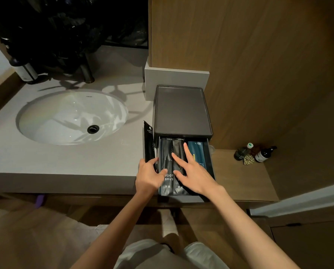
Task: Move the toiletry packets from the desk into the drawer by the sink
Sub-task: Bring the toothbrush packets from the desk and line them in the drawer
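A dark drawer (210,164) is pulled out of a small black box (181,110) on the counter right of the sink. Inside lie two black toothbrush packets (167,152) side by side and a teal packet (196,150) at the right. My right hand (193,171) rests flat on the middle packet with fingers spread. My left hand (148,176) grips a black packet (148,144) standing upright against the drawer's left outer side, thumb reaching onto the left toothbrush packet.
A white oval sink (73,117) with a black drain sits left on the grey counter (65,158). A dark plant and bottle stand behind it. Right of the drawer is a lower wooden shelf (239,177) with two small bottles (263,153). Wood wall at right.
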Available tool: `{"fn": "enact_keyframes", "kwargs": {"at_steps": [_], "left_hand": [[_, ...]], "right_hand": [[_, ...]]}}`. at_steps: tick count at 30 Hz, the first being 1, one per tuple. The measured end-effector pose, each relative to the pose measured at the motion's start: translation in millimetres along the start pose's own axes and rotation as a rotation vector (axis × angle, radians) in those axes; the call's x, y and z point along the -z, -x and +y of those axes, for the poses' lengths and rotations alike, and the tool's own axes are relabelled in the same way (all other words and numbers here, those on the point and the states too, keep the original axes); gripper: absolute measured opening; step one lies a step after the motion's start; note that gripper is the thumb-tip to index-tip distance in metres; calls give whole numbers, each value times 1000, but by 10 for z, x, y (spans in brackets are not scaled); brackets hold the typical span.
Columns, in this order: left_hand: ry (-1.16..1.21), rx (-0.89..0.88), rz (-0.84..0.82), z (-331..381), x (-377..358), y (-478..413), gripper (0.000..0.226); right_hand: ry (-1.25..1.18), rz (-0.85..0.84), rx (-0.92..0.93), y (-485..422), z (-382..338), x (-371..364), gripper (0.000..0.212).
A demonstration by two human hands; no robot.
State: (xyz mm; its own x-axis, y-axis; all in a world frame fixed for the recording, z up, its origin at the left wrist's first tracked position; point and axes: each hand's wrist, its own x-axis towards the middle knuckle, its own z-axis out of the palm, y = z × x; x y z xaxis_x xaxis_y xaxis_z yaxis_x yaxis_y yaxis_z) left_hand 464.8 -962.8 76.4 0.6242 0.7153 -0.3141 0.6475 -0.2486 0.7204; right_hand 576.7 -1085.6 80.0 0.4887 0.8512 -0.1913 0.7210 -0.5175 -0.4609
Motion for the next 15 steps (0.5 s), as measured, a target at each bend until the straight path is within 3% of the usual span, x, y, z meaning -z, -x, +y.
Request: {"fn": "enact_keyframes", "kwargs": {"at_steps": [15], "left_hand": [[-21,-5,-4,3,6,33,59]], "right_hand": [[-135,23,43,35,25,-5,59]]}}
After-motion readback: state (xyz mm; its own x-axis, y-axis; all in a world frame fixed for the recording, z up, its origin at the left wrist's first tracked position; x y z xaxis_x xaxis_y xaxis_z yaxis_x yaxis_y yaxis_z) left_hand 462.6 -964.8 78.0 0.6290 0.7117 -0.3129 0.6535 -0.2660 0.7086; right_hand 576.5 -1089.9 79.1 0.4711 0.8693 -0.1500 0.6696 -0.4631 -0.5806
